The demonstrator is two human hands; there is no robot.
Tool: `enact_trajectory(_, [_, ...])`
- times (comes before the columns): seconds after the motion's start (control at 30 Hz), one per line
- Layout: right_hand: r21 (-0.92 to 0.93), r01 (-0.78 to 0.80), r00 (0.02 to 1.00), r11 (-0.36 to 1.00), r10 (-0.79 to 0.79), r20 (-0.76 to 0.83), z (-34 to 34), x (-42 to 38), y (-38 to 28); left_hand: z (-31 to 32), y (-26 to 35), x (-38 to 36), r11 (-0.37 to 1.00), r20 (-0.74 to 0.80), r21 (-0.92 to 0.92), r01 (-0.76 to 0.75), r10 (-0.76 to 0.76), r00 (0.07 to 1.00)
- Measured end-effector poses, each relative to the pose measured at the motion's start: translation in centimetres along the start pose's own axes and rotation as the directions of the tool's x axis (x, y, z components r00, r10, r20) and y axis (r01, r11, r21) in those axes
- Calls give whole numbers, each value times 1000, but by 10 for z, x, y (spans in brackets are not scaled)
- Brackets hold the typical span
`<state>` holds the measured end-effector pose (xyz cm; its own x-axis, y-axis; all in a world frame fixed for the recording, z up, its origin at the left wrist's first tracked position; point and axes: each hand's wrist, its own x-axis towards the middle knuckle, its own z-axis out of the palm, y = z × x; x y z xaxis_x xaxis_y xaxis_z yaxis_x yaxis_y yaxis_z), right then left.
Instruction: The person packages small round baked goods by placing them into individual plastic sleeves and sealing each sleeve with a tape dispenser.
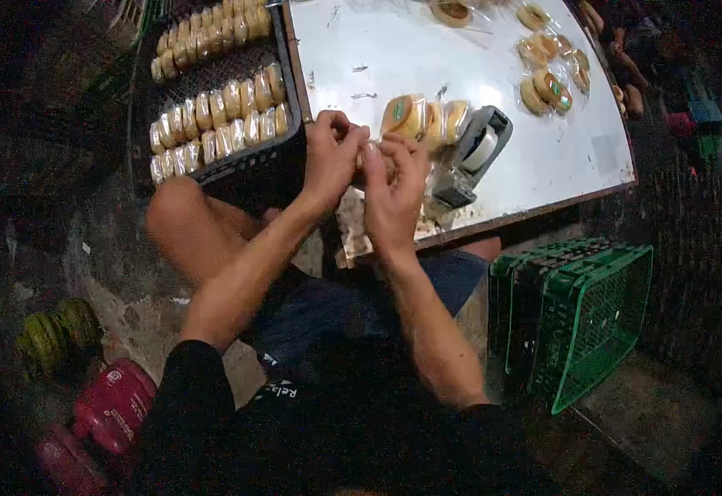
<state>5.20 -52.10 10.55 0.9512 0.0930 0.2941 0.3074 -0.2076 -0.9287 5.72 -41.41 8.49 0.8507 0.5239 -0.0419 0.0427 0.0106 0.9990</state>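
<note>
Close together over the near left part of the white table (352,50), my left hand (332,161) and my right hand (395,186) pinch at a small clear-wrapped item, mostly hidden by the fingers. Both hands are closed. Just beyond them lies a wrapped round pastry (404,116) with a green label, beside further wrapped pastries (455,122). A grey tape dispenser (458,188) with a roll of tape (482,150) stands right of my right hand.
A black crate (293,83) at the left holds rows of wrapped pastries (233,99). More packets (552,89) lie on the table's right side. Green crates (566,331) stand at lower right. Red cylinders (115,405) and green fruit (55,331) are at lower left. Another person's hand (629,78) shows at upper right.
</note>
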Motion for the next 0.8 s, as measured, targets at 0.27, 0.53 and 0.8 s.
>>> enact_trajectory(0.27, [434,-766,641,474,518,566,-54,22,12,9,25,0,970,281,-213,-115,173,944])
enact_trajectory(0.53, [59,-199,950,978,178,258,-10,157,24,-18,20,84,898,388,-334,285,-144,910])
enact_trajectory(0.8, [-49,-609,787,792,611,91,-72,376,166,4,13,91,929,417,347,127,-274,867])
